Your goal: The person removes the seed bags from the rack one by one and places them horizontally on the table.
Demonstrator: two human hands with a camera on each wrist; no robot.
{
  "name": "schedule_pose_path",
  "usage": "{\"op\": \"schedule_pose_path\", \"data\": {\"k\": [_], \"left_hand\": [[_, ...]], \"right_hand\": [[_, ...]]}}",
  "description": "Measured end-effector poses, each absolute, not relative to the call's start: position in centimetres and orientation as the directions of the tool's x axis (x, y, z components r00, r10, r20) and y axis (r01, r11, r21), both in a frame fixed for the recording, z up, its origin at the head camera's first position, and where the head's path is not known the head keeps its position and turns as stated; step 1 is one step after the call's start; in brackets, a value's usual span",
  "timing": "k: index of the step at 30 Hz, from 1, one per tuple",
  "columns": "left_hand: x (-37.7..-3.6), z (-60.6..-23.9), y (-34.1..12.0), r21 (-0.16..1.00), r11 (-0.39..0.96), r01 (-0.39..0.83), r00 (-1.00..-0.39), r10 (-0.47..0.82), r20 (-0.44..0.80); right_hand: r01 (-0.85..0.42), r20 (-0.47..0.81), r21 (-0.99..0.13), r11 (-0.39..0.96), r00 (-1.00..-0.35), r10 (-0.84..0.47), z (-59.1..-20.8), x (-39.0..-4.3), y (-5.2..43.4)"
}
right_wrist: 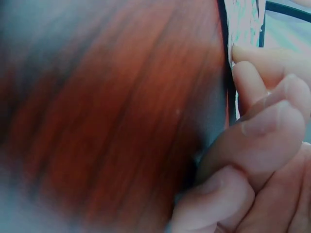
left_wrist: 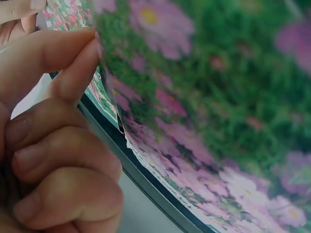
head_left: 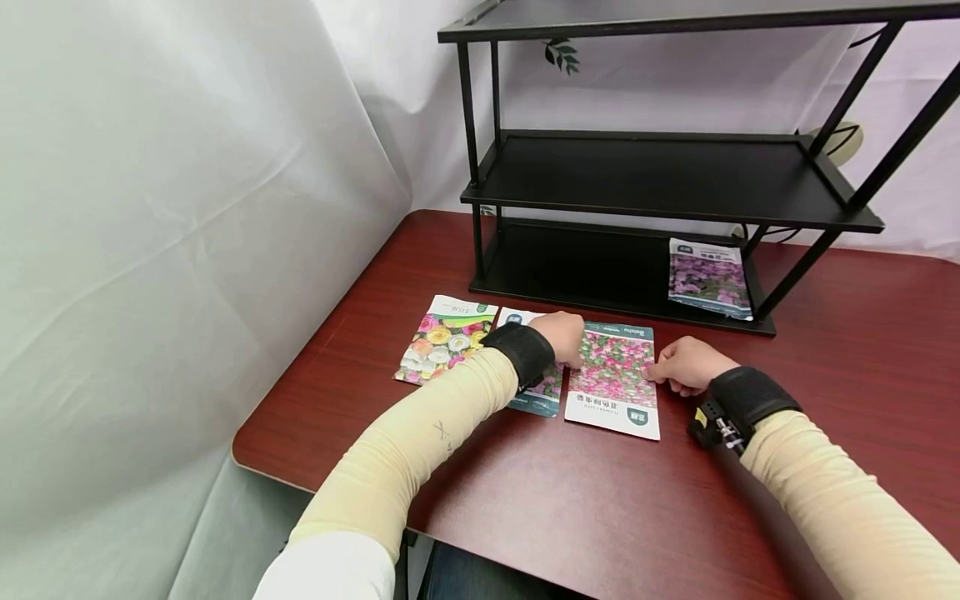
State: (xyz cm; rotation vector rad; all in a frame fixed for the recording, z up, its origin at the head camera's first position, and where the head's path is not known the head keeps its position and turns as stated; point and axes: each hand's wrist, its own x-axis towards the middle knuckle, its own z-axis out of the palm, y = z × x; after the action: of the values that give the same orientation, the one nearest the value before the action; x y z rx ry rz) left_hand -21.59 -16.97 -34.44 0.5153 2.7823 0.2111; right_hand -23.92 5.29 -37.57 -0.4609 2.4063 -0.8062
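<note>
Both hands are on the pink packet [head_left: 613,380], which lies flat on the surface [head_left: 825,350] just in front of the shelf [head_left: 660,179]: left hand [head_left: 561,336] pinches its left edge between thumb and forefinger, the other fingers [left_wrist: 63,160] curled in, and right hand [head_left: 686,363] nips the right edge with its fingertips [right_wrist: 252,53]. Thin grips, both of them, right at the margin, so my worry is a slip; a glossy packet held only by its rim could slide out of one side and swing or flop down. Its left edge also sits right beside or slightly over the blue packet [head_left: 534,385], I can't tell which, so a lift could drag that neighbour askew, and the yellow packet [head_left: 446,337] next along with it. As for what holds what: the shelf's bottom level carries a single purple packet [head_left: 709,278], the middle and top levels show nothing on them. All packets look sealed, contents unseen.
</note>
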Motion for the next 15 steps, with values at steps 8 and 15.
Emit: {"op": "schedule_pose_path", "data": {"k": [8, 15], "left_hand": [[-22.5, -35.5, -15.3, 0.048, 0.931, 0.362, -0.901, 0.362, -0.240], [-24.5, -32.9, -14.8, 0.067, 0.935, 0.347, -0.916, 0.354, -0.191]], "right_hand": [[-0.156, -0.366, -0.611, 0.776, -0.813, -0.452, -37.0, -24.4, 5.6], [-0.232, -0.148, -0.578, 0.783, -0.913, -0.380, -33.0, -26.1, 7.6]]}}
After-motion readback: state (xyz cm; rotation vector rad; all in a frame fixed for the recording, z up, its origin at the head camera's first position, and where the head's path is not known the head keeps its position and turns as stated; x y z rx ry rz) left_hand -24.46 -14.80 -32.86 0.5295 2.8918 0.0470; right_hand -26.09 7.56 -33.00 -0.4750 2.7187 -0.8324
